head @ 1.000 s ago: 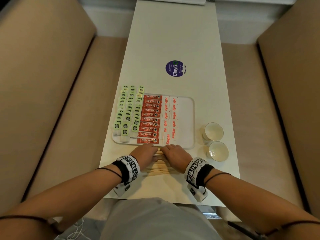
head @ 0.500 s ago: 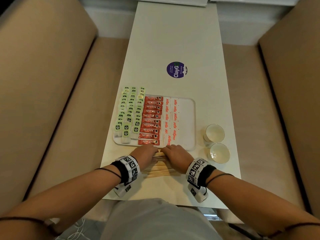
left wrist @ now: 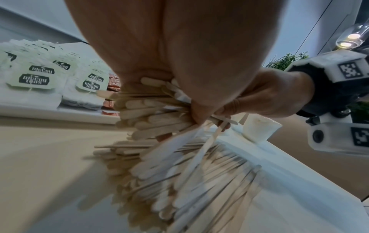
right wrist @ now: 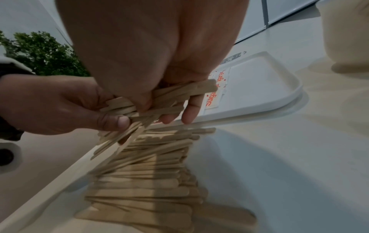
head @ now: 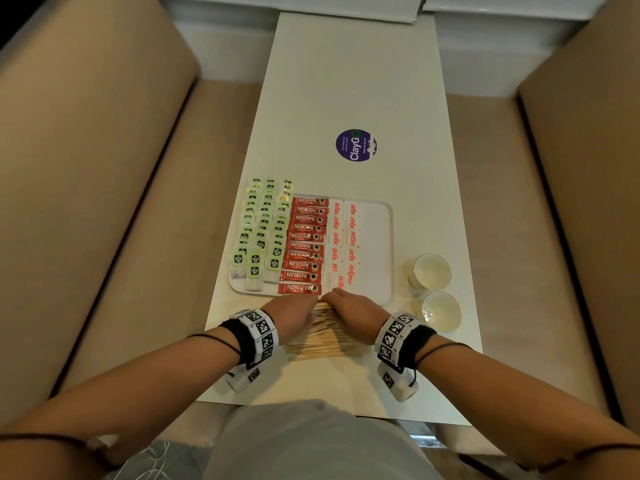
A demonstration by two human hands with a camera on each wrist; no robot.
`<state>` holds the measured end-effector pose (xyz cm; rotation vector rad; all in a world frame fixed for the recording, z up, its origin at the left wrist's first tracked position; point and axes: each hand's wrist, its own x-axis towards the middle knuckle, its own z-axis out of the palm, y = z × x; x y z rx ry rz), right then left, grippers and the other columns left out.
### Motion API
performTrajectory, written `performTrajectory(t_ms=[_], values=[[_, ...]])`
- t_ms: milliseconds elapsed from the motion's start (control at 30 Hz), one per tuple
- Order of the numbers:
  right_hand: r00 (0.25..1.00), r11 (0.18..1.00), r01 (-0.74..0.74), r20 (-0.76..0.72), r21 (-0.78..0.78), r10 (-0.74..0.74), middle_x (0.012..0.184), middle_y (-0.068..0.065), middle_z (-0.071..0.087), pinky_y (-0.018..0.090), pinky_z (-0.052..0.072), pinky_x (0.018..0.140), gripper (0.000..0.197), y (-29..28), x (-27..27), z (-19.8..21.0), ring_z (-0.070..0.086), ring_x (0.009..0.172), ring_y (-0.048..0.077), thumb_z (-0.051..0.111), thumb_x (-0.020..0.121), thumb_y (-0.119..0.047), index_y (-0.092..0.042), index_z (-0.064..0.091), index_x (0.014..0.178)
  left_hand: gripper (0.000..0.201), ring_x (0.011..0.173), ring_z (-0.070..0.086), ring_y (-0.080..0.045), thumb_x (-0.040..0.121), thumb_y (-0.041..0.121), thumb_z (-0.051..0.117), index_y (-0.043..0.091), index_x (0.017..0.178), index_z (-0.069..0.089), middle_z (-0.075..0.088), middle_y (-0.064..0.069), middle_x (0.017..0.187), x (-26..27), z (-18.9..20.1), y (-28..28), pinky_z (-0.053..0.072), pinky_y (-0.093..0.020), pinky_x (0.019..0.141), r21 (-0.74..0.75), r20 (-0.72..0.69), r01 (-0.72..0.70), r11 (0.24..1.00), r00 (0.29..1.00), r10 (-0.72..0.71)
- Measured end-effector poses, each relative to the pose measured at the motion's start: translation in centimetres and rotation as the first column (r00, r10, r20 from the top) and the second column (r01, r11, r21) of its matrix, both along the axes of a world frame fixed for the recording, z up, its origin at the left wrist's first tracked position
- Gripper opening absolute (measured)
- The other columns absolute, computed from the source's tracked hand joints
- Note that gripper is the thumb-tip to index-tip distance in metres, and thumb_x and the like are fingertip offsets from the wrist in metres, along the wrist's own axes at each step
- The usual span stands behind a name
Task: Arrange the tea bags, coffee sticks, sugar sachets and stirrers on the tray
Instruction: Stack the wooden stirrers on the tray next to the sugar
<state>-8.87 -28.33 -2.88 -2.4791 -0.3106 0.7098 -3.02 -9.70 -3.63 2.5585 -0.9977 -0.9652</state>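
Café or office-lounge booth, probably. Narrow white table [head: 360, 98] set between two tan upholstered benches [head: 86, 168]. Round purple "ClayGo" sticker [head: 356, 145] on the tabletop. White serving tray [head: 377, 244] stocked with tea bags [head: 263, 233], Nescafé coffee sticks [head: 304, 245] and sugar sachets [head: 343, 237]. Two small white cups [head: 431, 271] alongside. Green foliage [right wrist: 43, 53], blurred, behind.

— What do you have on your wrists?
— You wear a black band [head: 239, 341] on each, ringed with white blocks printed with black square codes; a white camera housing [head: 398, 388] hangs beneath.
— Anything else?
— Thin black cords [head: 445, 348] on your bare forearms, grey clothing [head: 311, 445] below.
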Motion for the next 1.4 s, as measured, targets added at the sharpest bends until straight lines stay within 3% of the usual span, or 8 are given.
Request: performTrajectory(t_ms=[367, 500, 667, 800, 967, 1133, 1267, 1400], values=[[0.999, 0.996, 0.049, -0.015, 0.08, -0.047, 0.129, 0.007, 0.061, 0.042, 0.045, 0.101, 0.03, -0.4, 1.3, 1.1, 0.058, 0.116, 0.026, 0.042, 0.107, -0.02, -0.017, 0.054, 0.134, 0.028, 0.092, 0.059, -0.026, 0.098, 0.025, 0.047, 0.015, 0.124, 0.048, 0.065, -0.014, 0.111, 1.4, 1.5, 0.1, 0.039, -0.029, 0.073, -0.026, -0.09, 0.031, 0.999, 0.995, -0.033], [0.998, 0.995, 0.056, -0.025, 0.082, -0.054, 0.126, 0.007, 0.062, 0.042, 0.046, 0.1, 0.028, -0.4, 1.5, 1.3, 0.059, 0.111, 0.026, 0.041, 0.107, -0.022, -0.017, 0.056, 0.13, 0.045, 0.112, 0.059, -0.024, 0.088, 0.041, 0.049, 0.024, 0.13, 0.047, 0.062, -0.004, 0.126, 2.0, 1.8, 0.1, 0.05, -0.038, 0.094, -0.032, -0.134, 0.015, 0.999, 0.991, -0.019], [0.996, 0.992, 0.082, -0.031, 0.096, -0.079, 0.124, 0.007, 0.063, 0.042, 0.046, 0.099, 0.025, -0.2, 1.8, 1.7, 0.058, 0.109, 0.024, 0.043, 0.106, -0.02, -0.016, 0.057, 0.127, 0.071, 0.094, 0.064, -0.015, 0.071, 0.065, 0.069, 0.031, 0.13, 0.048, 0.062, 0.016, 0.106, 1.8, 1.9, -0.3, 0.053, -0.03, 0.079, -0.016, -0.023, 0.037, 0.999, 0.999, -0.037], [0.996, 0.989, 0.08, -0.039, 0.124, -0.076, 0.13, 0.007, 0.063, 0.037, 0.044, 0.102, 0.027, -0.1, 2.0, 2.6, 0.058, 0.115, 0.024, 0.044, 0.106, -0.015, -0.015, 0.058, 0.129, 0.047, 0.096, 0.064, -0.023, 0.083, 0.042, 0.068, 0.022, 0.124, 0.054, 0.067, 0.0, 0.107, 1.8, 2.0, -0.8, 0.048, -0.029, 0.072, 0.005, 0.157, 0.058, 0.998, 0.986, -0.058], [0.996, 0.993, -0.002, -0.084, 0.119, 0.012, 0.135, 0.008, 0.061, 0.039, 0.042, 0.106, 0.031, -0.2, 2.2, 3.1, 0.056, 0.121, 0.026, 0.041, 0.107, -0.017, -0.015, 0.055, 0.135, 0.026, 0.088, 0.066, -0.027, 0.091, 0.034, 0.056, 0.015, 0.109, 0.058, 0.068, -0.007, 0.096, 1.8, 2.4, -1.0, 0.044, -0.028, 0.065, 0.05, 0.137, 0.099, 0.994, 0.985, -0.105], [0.989, 0.99, -0.095, -0.101, 0.102, 0.105, 0.133, 0.011, 0.062, 0.029, 0.037, 0.095, 0.034, -0.2, 2.5, 4.1, 0.057, 0.115, 0.026, 0.045, 0.108, -0.027, -0.013, 0.049, 0.139, 0.032, 0.092, 0.064, -0.027, 0.098, 0.041, 0.047, 0.013, 0.109, 0.057, 0.067, -0.008, 0.103, 1.9, 2.1, -0.9, 0.044, -0.031, 0.071, 0.059, 0.08, 0.128, 0.99, 0.988, -0.133], [0.978, 0.977, -0.178, -0.131, -0.118, 0.162, 0.111, 0.011, 0.068, 0.042, 0.052, 0.091, 0.029, -0.1, 2.8, 2.9, 0.063, 0.094, 0.027, 0.051, 0.103, -0.026, -0.016, 0.05, 0.13, 0.027, 0.099, 0.062, -0.03, 0.098, 0.031, 0.051, 0.009, 0.113, 0.056, 0.066, -0.013, 0.108, 1.6, 1.8, -1.1, 0.035, -0.028, 0.072, 0.04, 0.051, 0.128, 0.991, 0.99, -0.13], [0.975, 0.952, -0.212, -0.11, -0.22, 0.191, 0.106, 0.013, 0.068, 0.039, 0.051, 0.082, 0.031, 0.3, 2.8, 2.8, 0.065, 0.093, 0.031, 0.046, 0.106, -0.031, -0.012, 0.047, 0.13, 0.03, 0.1, 0.063, -0.03, 0.096, 0.032, 0.055, 0.012, 0.119, 0.056, 0.066, -0.012, 0.113, 1.3, 2.0, -1.3, 0.037, -0.027, 0.072, 0.049, 0.068, 0.108, 0.993, 0.991, -0.112]])
